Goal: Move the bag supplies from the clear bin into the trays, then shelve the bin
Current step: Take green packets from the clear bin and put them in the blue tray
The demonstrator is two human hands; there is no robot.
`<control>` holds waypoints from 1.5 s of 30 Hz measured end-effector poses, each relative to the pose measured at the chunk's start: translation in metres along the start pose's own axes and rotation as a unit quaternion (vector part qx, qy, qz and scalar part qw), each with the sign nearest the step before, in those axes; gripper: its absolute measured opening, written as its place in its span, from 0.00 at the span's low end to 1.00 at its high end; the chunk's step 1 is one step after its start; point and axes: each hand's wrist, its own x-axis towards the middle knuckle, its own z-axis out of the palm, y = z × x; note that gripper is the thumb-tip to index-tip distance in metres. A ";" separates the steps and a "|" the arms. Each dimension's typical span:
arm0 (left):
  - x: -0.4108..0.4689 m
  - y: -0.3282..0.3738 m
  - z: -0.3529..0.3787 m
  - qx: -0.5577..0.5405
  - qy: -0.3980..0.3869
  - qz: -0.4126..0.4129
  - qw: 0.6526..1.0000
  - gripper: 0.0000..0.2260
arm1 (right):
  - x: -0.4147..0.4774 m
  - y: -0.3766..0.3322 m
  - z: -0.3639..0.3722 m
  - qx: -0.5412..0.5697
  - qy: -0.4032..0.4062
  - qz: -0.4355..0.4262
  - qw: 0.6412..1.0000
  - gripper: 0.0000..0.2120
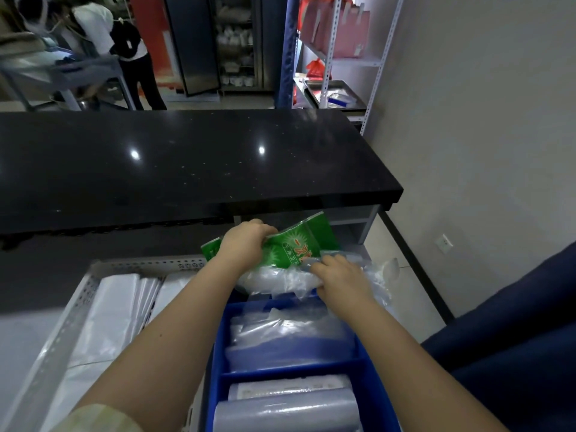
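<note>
My left hand (246, 241) grips a green printed packet of bags (296, 244), held just past the far end of the blue divided tray (218, 353). My right hand (339, 275) is closed on a bundle of clear plastic bags (280, 280) under that packet. The tray's middle compartment holds clear bag stacks (290, 335); its near compartment holds rolled or stacked clear bags (290, 406). To the left, a grey perforated tray (59, 338) contains white bag stacks (115, 313). I cannot make out the clear bin as such.
A black stone counter (187, 163) runs across in front of the trays. A white metal shelf rack (349, 60) with red bags and a steel tray stands at the back right. A person (124, 42) stands at the back left. A dark blue surface (514, 338) lies on my right.
</note>
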 end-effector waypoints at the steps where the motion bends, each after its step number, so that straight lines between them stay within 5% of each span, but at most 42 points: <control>1: 0.000 -0.002 0.000 -0.003 -0.003 -0.001 1.000 0.26 | 0.003 -0.002 0.001 0.001 0.003 0.000 1.000 0.23; 9: -0.013 0.001 0.021 0.010 0.126 0.039 0.991 0.17 | 0.010 -0.009 0.011 -0.007 0.001 -0.003 1.000 0.19; 18: -0.015 0.008 0.023 0.049 0.136 0.064 0.987 0.19 | 0.004 0.001 0.018 0.004 -0.002 0.021 1.000 0.17; 27: -0.030 0.005 0.005 -0.037 0.213 0.047 0.975 0.15 | 0.048 -0.021 0.030 -0.001 0.005 -0.086 0.996 0.17; 29: -0.047 0.003 0.013 -0.062 0.187 0.069 0.978 0.14 | 0.055 -0.022 0.037 0.000 -0.016 -0.081 0.997 0.17; 33: -0.072 0.001 0.037 -0.006 0.011 0.053 0.999 0.15 | 0.061 -0.022 0.044 0.021 -0.044 -0.051 0.998 0.12; 37: -0.074 0.003 0.050 0.052 -0.027 0.037 0.998 0.19 | 0.050 -0.009 0.037 0.128 -0.080 -0.030 0.988 0.16; 42: -0.079 0.006 0.058 0.063 -0.050 0.016 0.997 0.20 | 0.022 0.013 0.033 0.138 0.097 -0.113 0.979 0.12; 45: -0.082 0.006 0.060 0.052 -0.068 0.007 0.996 0.20 | 0.028 0.007 0.041 0.101 -0.041 -0.060 0.992 0.09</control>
